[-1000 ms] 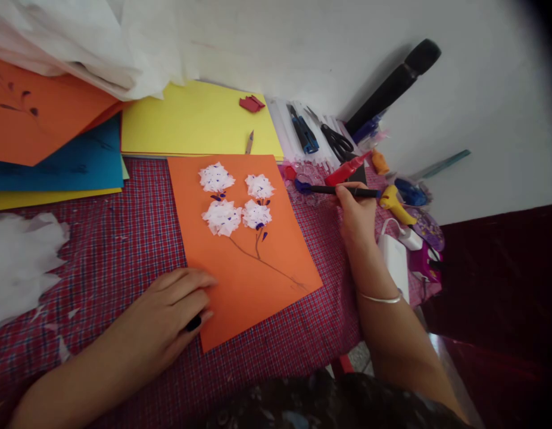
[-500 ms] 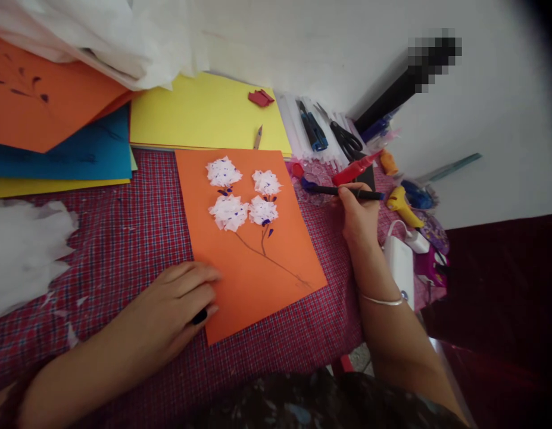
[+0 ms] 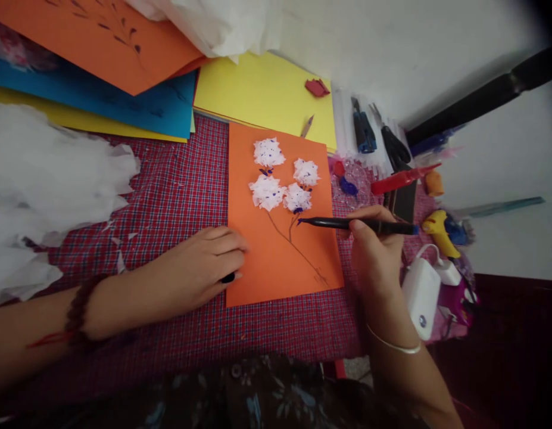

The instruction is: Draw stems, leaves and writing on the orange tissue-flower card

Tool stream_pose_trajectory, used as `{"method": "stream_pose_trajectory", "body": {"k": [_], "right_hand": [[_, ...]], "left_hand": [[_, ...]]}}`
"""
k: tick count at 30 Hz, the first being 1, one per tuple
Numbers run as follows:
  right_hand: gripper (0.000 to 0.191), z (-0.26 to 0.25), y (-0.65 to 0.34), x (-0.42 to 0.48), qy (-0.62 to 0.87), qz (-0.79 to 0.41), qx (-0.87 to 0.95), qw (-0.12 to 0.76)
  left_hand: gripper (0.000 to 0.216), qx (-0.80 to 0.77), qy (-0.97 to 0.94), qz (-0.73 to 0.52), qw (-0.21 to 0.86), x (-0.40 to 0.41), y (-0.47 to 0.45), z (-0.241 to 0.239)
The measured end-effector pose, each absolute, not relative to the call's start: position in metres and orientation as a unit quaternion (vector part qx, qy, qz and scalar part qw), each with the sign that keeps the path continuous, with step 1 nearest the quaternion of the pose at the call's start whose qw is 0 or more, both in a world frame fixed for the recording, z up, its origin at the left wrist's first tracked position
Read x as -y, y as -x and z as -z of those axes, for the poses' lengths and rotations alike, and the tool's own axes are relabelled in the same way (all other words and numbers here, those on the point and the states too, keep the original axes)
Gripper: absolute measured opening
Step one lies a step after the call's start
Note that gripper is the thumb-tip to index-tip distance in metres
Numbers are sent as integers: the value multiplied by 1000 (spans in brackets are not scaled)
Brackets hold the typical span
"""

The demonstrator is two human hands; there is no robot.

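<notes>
An orange sheet of paper [image 3: 276, 268] lies before me with several white crumpled-paper flowers [image 3: 267, 190] on it, flecked with blue. Below them runs a drawn brown stem [image 3: 298, 244], with small dark blue leaf marks. Between the fingers and thumb of my right hand [image 3: 376, 244] is a black pen [image 3: 329, 223]. Its blue-stained tip is at a blue mark beside the short stem branch. My left hand [image 3: 217, 256] rests flat on the sheet's left edge, fingers stretched out and holding nothing.
White tissue paper [image 3: 56, 173] lies at left. Orange, blue and yellow sheets [image 3: 258, 89] are stacked behind. Along the right are a blue blob [image 3: 348, 186] on clear plastic, a red tube [image 3: 405, 179], scissors [image 3: 394, 143], a blue cutter [image 3: 364, 128], a yellow glue gun [image 3: 440, 232] and a white power strip [image 3: 422, 292].
My right hand has brought the pen from the blue blob on the plastic down to the stem on the orange sheet. The left hand stays at the sheet's edge; the view has shifted.
</notes>
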State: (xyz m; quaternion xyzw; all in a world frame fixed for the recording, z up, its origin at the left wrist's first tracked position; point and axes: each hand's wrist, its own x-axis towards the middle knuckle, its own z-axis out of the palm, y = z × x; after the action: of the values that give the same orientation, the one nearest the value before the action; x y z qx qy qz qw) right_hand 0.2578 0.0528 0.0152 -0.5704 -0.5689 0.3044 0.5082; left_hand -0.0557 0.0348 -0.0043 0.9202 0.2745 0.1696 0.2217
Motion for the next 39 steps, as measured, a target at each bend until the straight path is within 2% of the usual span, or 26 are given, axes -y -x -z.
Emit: {"method": "stream_pose_trajectory", "body": {"k": [15, 25, 39], "right_hand": [[3, -6, -254, -59, 575, -290, 601, 475], [4, -7, -259, -58, 569, -361, 538, 506], [5, -3, -255, -53, 575, -339, 584, 462]], "left_hand": [[11, -268, -921, -170, 228, -36, 56, 5], [11, -267, -920, -177, 227, -36, 56, 6], [11, -269, -920, -172, 228, -36, 56, 6]]}}
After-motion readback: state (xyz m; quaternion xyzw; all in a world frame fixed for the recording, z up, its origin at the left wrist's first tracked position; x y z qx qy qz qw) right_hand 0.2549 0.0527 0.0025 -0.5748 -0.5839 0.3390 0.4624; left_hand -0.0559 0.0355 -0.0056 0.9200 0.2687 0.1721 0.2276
